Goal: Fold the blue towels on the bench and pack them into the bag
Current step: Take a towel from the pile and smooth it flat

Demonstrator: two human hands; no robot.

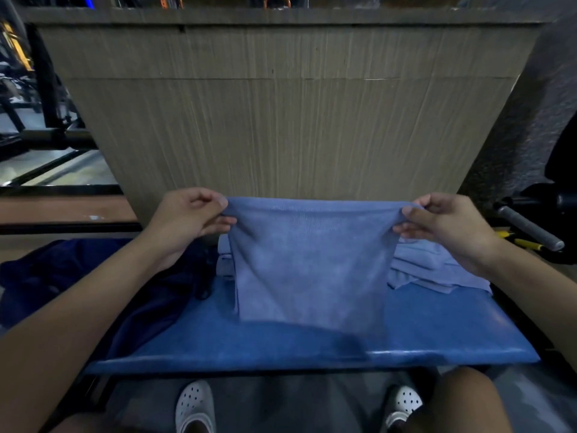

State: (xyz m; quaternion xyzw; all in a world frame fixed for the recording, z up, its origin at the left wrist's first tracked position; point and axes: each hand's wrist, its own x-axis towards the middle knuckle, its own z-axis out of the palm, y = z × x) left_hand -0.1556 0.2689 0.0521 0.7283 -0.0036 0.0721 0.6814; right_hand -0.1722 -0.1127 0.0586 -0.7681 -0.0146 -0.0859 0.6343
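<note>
Blue terry cloth, light shade: one towel (pixel 307 260) is held up by its top two corners, stretched across and hanging down w/ the bottom edge reaching the blue padded table (pixel 437 335). Left hand (pixel 190 217) is pinched closed on the top-left corner, thumb + forefinger; right hand (pixel 449 223) pinched the same way on the top-right corner. Both hands are off the table, in front of a ribbed wood-look wall panel (pixel 290 120).

More light-blue towels sit in a loose pile (pixel 437 267) on the table behind and to the right of the held one, not neatly folded as far as I can tell. The dark navy bag (pixel 93 282) lies slumped on the left end of the table, just beside the hanging towel; can't see its opening clearly.

Step in hand, imo: start of folding this towel, i.e. spread out, not yet folded. Next move prob. calls for bringing the two held corners together, or laying the towel flat on the free table area in front and folding over, keeping edges lined up. After that it goes left into the bag, which will need its mouth found and held open. Pile at right is yet to do, so task looks early-to-mid.
</note>
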